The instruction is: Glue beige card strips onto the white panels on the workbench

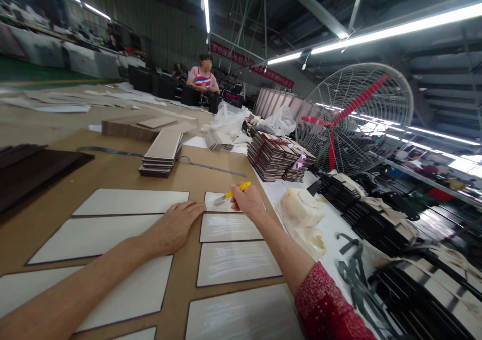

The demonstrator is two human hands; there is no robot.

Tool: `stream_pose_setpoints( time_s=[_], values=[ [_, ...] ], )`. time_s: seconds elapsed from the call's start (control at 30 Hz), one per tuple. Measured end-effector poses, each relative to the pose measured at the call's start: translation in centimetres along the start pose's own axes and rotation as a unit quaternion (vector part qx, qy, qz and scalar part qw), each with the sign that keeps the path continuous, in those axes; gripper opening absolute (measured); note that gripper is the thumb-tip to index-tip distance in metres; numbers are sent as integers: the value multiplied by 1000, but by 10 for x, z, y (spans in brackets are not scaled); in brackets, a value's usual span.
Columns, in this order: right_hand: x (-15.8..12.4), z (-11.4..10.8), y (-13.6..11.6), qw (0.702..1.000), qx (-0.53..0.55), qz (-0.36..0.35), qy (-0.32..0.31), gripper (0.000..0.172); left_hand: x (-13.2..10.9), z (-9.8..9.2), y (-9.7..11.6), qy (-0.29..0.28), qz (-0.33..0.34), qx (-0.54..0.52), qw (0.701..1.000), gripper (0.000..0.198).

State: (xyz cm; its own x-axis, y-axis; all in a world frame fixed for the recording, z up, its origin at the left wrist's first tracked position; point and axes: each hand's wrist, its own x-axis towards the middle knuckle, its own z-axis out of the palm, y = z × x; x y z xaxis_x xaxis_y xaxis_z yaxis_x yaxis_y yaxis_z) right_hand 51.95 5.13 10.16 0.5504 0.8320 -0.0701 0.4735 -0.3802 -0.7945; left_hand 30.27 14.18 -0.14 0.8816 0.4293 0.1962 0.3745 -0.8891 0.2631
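Note:
Several white rectangular panels (pixel 229 227) lie in two columns on a brown cardboard sheet (pixel 181 285). My right hand (pixel 246 202) grips a yellow utility knife (pixel 233 194), its tip resting on the farthest small panel (pixel 215 199). My left hand (pixel 175 225) lies flat with fingers stretched out, pressing on the cardboard between the two columns, fingertips beside that small panel.
A short stack of boards (pixel 161 154) sits beyond the panels. Bundled dark stacks (pixel 274 156), plastic bags (pixel 229 116) and a white rag (pixel 301 214) lie to the right. A large caged fan (pixel 354 116) stands at right. Another person (pixel 203 76) sits far back.

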Motion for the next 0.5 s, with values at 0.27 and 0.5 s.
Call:
stream_pose_setpoints(
  time_s=[0.27, 0.5],
  values=[
    [-3, -72, 43, 992, -1, 33, 121, 30, -1, -12, 10, -9, 6, 2, 1000, 75],
    [-9, -71, 15, 974, 188, 2, 129, 16, -4, -44, 14, -3, 30, 27, 999, 70]
  ],
)
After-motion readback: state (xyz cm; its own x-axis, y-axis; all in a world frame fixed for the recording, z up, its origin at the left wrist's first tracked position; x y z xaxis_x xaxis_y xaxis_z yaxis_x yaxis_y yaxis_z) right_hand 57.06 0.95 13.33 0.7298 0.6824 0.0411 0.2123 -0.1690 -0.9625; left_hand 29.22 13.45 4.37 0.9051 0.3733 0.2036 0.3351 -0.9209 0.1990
